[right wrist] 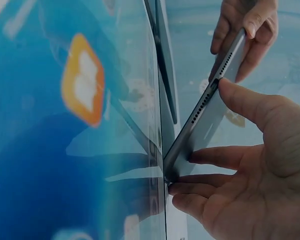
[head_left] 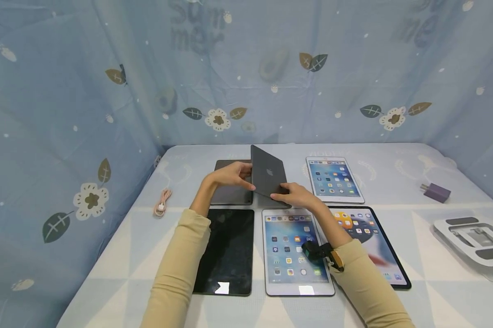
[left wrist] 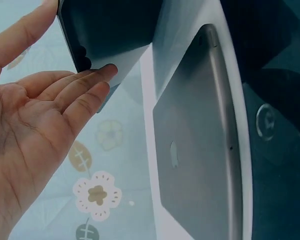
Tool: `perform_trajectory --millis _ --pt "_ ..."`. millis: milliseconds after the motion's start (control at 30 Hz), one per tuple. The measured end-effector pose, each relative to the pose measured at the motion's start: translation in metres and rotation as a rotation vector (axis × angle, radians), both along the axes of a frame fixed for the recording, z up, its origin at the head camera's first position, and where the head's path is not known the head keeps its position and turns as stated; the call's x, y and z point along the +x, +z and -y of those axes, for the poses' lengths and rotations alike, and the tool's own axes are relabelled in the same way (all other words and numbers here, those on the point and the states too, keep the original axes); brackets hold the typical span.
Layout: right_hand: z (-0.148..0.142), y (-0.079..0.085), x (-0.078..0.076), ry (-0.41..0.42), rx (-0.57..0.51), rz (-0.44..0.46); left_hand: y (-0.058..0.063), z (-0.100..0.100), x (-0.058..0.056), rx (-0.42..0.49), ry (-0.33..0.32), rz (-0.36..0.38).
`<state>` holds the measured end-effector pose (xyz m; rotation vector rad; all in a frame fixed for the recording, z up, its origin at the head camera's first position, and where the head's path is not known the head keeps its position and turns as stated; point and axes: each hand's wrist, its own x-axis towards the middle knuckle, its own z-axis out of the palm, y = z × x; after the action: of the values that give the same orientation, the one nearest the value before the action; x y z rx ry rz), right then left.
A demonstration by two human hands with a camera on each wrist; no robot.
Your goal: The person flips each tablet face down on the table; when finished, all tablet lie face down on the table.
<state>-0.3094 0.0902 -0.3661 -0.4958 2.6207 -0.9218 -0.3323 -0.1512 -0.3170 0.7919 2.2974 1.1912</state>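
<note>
Between both hands a dark grey tablet (head_left: 268, 169) is tipped up on edge, its back with an apple logo facing right. My left hand (head_left: 232, 175) pinches its left edge by the lower corner, thumb on one face and fingers on the other. Close to its lower right corner, my right hand (head_left: 296, 196) grips the edge with the speaker holes, the thumb on that edge. Face down under the left hand lies another grey tablet (head_left: 230, 195). Nearer me are a black-screened tablet (head_left: 229, 250) and a white tablet (head_left: 288, 255) showing app icons, below the right hand.
A smaller white tablet (head_left: 335, 178) lies at the back right, and a large black-rimmed tablet (head_left: 373, 241) sits partly under the right forearm. Further right are a purple charger plug (head_left: 437, 192) and a white folding stand (head_left: 474, 237). A coiled pink cable (head_left: 162, 202) rests at left.
</note>
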Motion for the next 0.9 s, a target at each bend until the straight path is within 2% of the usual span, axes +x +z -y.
perform_trajectory --millis 133,467,900 --pt "-0.004 0.001 0.0 -0.001 0.029 -0.011 -0.002 -0.005 -0.001 0.012 -0.022 -0.003" --pt "-0.012 0.001 0.0 0.014 0.058 -0.042 -0.009 -0.015 -0.002 -0.117 0.056 -0.005" --pt "-0.02 0.004 0.002 0.0 0.063 -0.067 -0.019 -0.028 -0.003 -0.145 -0.003 -0.038"
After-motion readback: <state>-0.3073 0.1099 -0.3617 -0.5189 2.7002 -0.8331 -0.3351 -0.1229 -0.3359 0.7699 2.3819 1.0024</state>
